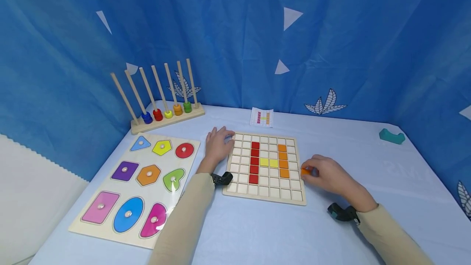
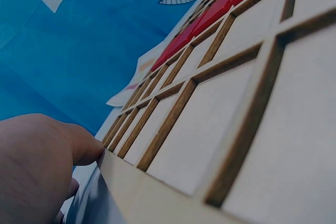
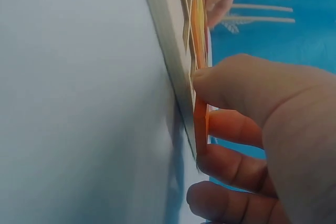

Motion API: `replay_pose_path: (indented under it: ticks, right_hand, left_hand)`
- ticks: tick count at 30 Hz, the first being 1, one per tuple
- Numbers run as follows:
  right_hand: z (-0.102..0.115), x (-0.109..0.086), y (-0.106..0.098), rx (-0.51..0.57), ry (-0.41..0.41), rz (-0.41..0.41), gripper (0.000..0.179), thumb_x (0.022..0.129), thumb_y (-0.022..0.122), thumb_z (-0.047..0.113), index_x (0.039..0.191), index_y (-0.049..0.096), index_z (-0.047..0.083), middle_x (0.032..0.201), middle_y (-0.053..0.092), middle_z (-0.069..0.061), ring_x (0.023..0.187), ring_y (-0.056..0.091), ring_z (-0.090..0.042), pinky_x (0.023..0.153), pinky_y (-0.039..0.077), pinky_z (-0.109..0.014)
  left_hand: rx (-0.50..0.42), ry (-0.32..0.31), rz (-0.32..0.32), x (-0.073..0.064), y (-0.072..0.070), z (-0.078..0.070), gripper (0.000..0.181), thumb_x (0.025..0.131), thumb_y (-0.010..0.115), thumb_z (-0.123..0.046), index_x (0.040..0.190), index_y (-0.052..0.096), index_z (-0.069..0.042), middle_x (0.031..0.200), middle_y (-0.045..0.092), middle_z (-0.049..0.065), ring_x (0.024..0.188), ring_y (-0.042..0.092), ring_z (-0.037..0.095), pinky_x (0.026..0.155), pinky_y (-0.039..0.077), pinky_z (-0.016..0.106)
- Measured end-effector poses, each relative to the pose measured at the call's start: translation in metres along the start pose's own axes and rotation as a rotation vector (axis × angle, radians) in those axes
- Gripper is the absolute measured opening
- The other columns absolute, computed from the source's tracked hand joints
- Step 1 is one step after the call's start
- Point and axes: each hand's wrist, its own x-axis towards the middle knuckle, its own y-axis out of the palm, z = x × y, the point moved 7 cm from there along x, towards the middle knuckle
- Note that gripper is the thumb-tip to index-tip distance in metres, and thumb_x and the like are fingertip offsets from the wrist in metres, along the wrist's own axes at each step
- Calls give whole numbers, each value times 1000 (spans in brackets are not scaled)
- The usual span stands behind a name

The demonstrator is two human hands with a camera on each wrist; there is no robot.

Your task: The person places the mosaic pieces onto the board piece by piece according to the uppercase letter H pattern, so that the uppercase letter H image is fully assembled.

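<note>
A wooden grid board [image 1: 265,197] lies on the table, with several red tiles [image 1: 254,161] in one column, two yellow tiles [image 1: 269,162] beside them and several orange tiles [image 1: 283,164] in another column. At the board's upper left edge my left hand [image 1: 218,145] touches the rim; the left wrist view shows a fingertip [image 2: 94,148] against it. My right hand [image 1: 327,174] pinches a loose orange tile [image 3: 201,124] between thumb and fingers, just over the board's right edge. A printed pattern card [image 1: 261,117] with matching colours lies behind the board.
To the left lies a shape puzzle board [image 1: 128,146] with knobbed pieces. Behind it stands a wooden peg rack [image 1: 169,122] with coloured rings on several of its tall pegs. A teal block [image 1: 391,136] sits at the far right, before the blue curtain [image 1: 235,44].
</note>
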Motion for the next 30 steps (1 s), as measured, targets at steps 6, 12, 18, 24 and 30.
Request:
replay_pose_path:
  ticks: [6, 12, 18, 24, 30]
  right_hand:
    - [13, 6, 6, 20, -34, 28, 22, 81, 83, 21, 100, 77, 10, 80, 59, 7, 71, 49, -6, 59, 43, -19]
    - [23, 11, 11, 25, -56, 58, 22, 82, 82, 21, 102, 78, 11, 84, 63, 6, 72, 48, -5, 60, 44, -18]
    - [29, 11, 13, 30, -85, 63, 23, 82, 82, 22, 102, 78, 10, 90, 67, 3, 72, 50, -6, 59, 44, -18]
    - [32, 11, 12, 20, -96, 52, 23, 82, 83, 22, 101, 78, 10, 89, 67, 3, 72, 50, -6, 60, 44, -17]
    - [39, 10, 12, 18, -131, 55, 19, 83, 81, 18, 101, 79, 10, 87, 67, 5, 70, 48, -4, 58, 42, -17]
  left_hand:
    - [-8, -2, 1, 0, 0, -1, 36, 97, 57, -23, 130, 69, -13, 159, 46, 17, 156, 22, 45, 128, 12, 60]
    - [-2, -4, 0, 0, 0, -2, 36, 98, 56, -24, 130, 69, -14, 159, 46, 17, 156, 23, 45, 129, 12, 59]
    - [-2, -7, 0, 0, 0, -2, 35, 98, 57, -24, 129, 70, -14, 159, 46, 17, 156, 23, 45, 129, 12, 59]
    - [-4, -4, -2, 1, 0, -1, 35, 98, 56, -23, 129, 70, -14, 158, 47, 17, 156, 23, 45, 129, 12, 59]
    - [-4, -4, 0, 1, 0, 1, 36, 98, 56, -22, 130, 69, -14, 158, 47, 17, 156, 23, 45, 129, 12, 58]
